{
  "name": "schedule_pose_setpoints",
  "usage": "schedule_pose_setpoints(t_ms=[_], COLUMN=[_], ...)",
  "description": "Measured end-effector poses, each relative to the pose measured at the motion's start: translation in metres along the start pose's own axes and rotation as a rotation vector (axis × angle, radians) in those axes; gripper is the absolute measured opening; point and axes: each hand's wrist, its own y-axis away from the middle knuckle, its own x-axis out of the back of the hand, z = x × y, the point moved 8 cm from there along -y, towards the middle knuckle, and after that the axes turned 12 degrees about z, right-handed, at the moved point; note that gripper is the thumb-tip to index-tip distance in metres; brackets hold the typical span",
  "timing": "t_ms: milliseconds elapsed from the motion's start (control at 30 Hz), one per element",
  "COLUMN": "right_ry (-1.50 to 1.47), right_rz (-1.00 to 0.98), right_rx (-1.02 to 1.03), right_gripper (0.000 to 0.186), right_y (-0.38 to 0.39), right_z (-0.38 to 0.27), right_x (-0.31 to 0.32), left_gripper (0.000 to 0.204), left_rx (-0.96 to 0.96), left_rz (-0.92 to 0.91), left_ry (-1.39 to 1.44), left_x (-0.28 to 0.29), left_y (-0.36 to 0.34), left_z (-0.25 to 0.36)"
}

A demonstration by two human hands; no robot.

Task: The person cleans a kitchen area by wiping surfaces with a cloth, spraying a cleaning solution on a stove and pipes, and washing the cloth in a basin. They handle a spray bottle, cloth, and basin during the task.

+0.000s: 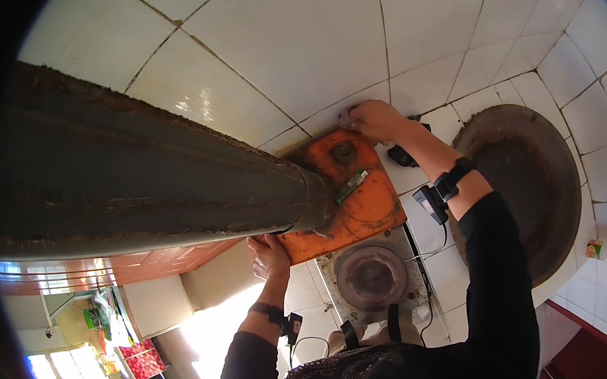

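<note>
My right hand [377, 121] is at the far right corner of an orange, soot-stained metal stove [375, 215]. Its fingers are closed round a crumpled greyish cloth [347, 118], at the foot of the tiled wall. My left hand [269, 257] rests against the stove's near left edge, below the pipe, its fingers stretched out and partly hidden. A green lighter [351, 187] with a silver tip lies on the stove top. From the stove's left part a thick dark stovepipe [156, 182] rises towards the upper left.
A round hotplate [372, 278] sits close in front of me. To the right, a large dark wok [523, 190] is set in the white tiled counter. Black objects [401, 157] lie beyond my right wrist. A small colourful packet [593, 249] is by the wok's right side.
</note>
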Motion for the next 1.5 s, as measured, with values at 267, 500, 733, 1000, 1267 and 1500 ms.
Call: schedule_pose_setpoints(t_ms=[267,500,733,1000,1267,1500], right_ry=[-1.053,-0.963,-0.542,0.693,0.767,0.597], right_rz=[0.494,0.471,0.063,0.625,0.546,0.399], right_rx=[-0.517,-0.907,-0.222,0.268,-0.154,-0.511], right_gripper=[0.018,0.01,0.008,0.009,0.017,0.034], right_y=[0.024,0.031,0.005,0.012,0.013,0.013], right_z=[0.047,0.073,0.008,-0.04,-0.024,0.011], right_x=[0.069,0.048,0.03,0.055,0.048,0.04], left_gripper=[0.059,0.059,0.062,0.06,0.06,0.061], left_rx=[-0.02,-0.061,0.013,-0.019,-0.037,-0.023], left_rz=[-0.002,0.031,-0.027,-0.006,-0.008,-0.055], left_ry=[0.043,0.09,0.047,0.094,0.11,0.14], left_x=[-0.002,0.002,0.002,0.003,0.006,0.004], left_y=[0.0,0.001,0.001,0.0,0.001,0.001], left_z=[0.0,0.003,0.0,0.002,0.003,0.001])
